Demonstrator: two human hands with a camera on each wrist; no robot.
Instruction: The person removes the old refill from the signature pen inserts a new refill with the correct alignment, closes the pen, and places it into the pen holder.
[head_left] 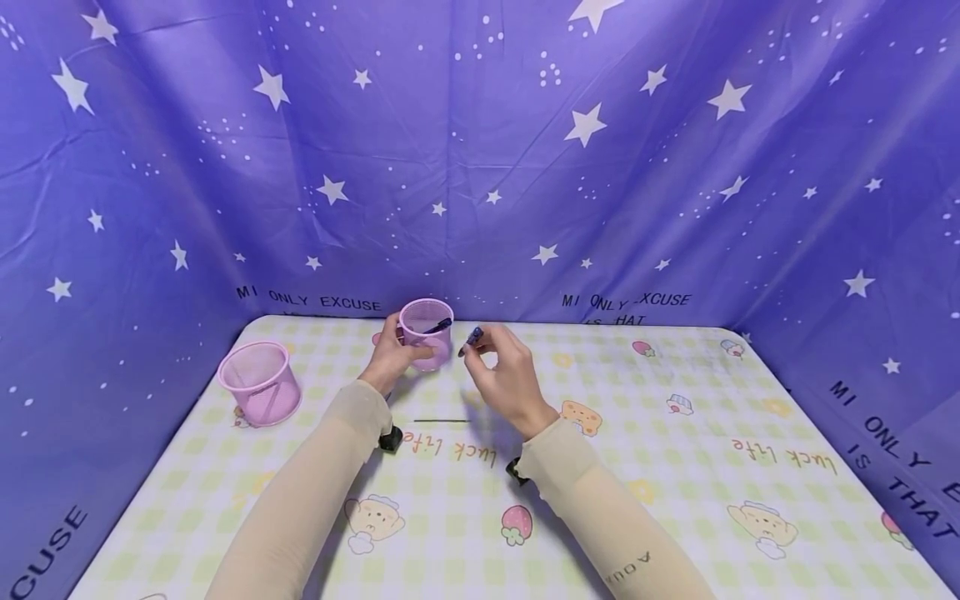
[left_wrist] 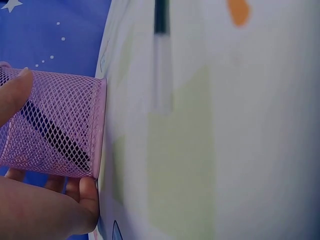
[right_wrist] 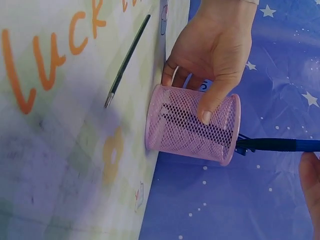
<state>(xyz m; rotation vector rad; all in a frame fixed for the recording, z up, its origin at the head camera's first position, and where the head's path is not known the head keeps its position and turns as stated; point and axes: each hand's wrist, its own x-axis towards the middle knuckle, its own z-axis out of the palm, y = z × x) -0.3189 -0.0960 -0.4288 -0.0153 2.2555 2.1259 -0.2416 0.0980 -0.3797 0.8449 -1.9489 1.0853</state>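
Note:
My left hand (head_left: 392, 357) grips a pink mesh pen holder (head_left: 444, 345) near the table's back edge, thumb on one side and fingers on the other. Inside that holder leans a dark pen (head_left: 438, 327), visible through the mesh (right_wrist: 175, 107) in the right wrist view. Just right of the holder, my right hand (head_left: 508, 375) pinches a dark blue pen (head_left: 474, 336) between thumb and fingers. In the right wrist view this blue pen (right_wrist: 285, 145) is by the holder's mouth; whether its end is inside I cannot tell.
On the table in front of the hands lies a thin dark rod (head_left: 442, 421) with a pale tip, resembling a pen refill. A second pink mesh holder (head_left: 273, 404) stands at the left. Behind the patterned tablecloth (head_left: 645, 450) hangs a blue starred curtain (head_left: 495, 250).

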